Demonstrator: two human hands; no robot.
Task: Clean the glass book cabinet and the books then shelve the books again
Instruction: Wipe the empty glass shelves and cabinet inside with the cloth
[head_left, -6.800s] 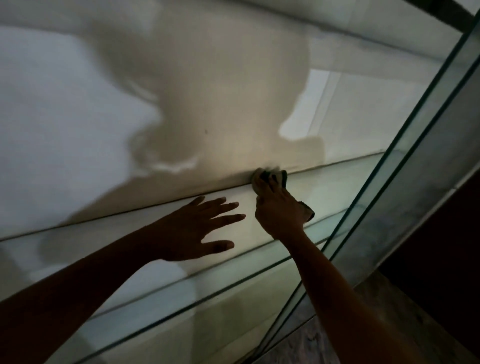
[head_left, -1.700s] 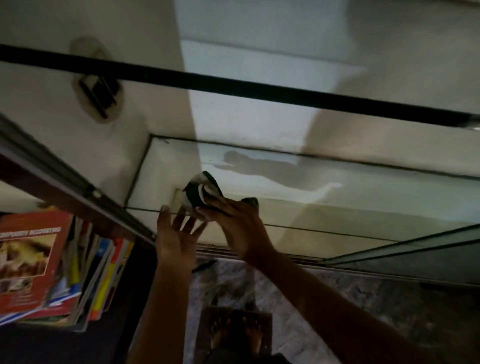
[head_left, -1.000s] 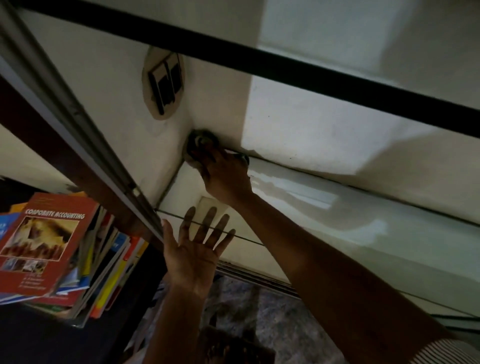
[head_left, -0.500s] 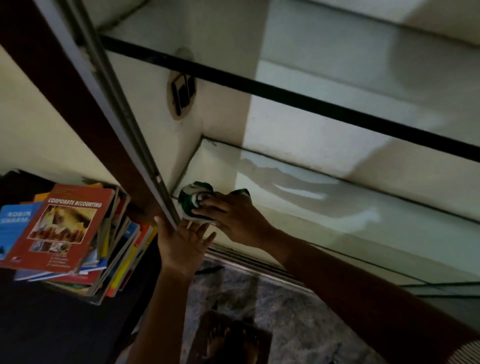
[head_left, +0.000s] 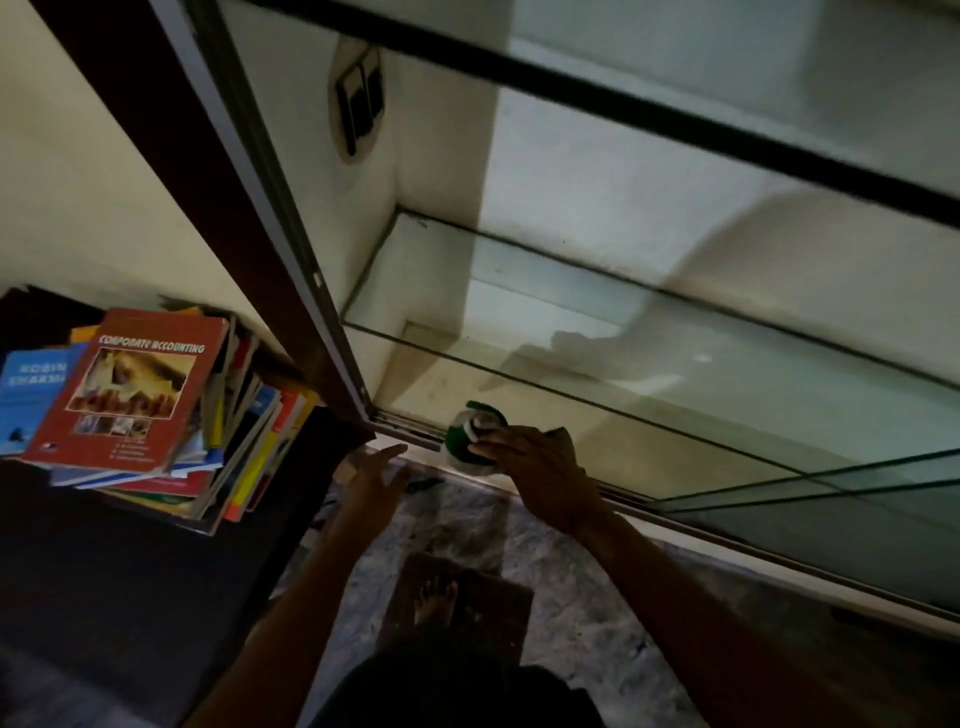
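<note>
The glass book cabinet (head_left: 283, 228) stands empty of books and fills the upper right of the view, seen from above. At its lower left corner, the right hand (head_left: 540, 467) grips a bunched green and white cloth (head_left: 470, 439), fingers curled over it, and presses it down just beside the sliding track (head_left: 410, 423) at the cabinet's base.

A second ago the cloth was in the back left corner of the glass shelf (head_left: 649, 374). Half a second ago it was on that shelf's front left corner. Now it sits below the shelf, at the bottom sill, so the wiping appears to have passed from the shelf to the base and track.

The left hand (head_left: 376, 483) has come off the shelf edge. It hangs just left of the cloth with fingers spread and nothing in it.

The books (head_left: 140, 395) lie well apart to the left in an untidy stack on a dark surface, a red accounting title on top. None are shelved yet.

A bare foot (head_left: 436, 603) rests on a low wooden block (head_left: 483, 597) on the stone floor.

The light is dim and the left hand is blurred, so whether it touches the sill cannot be told. The cabinet's right end and top are cut off. Any dust on the glass is too faint to judge.
</note>
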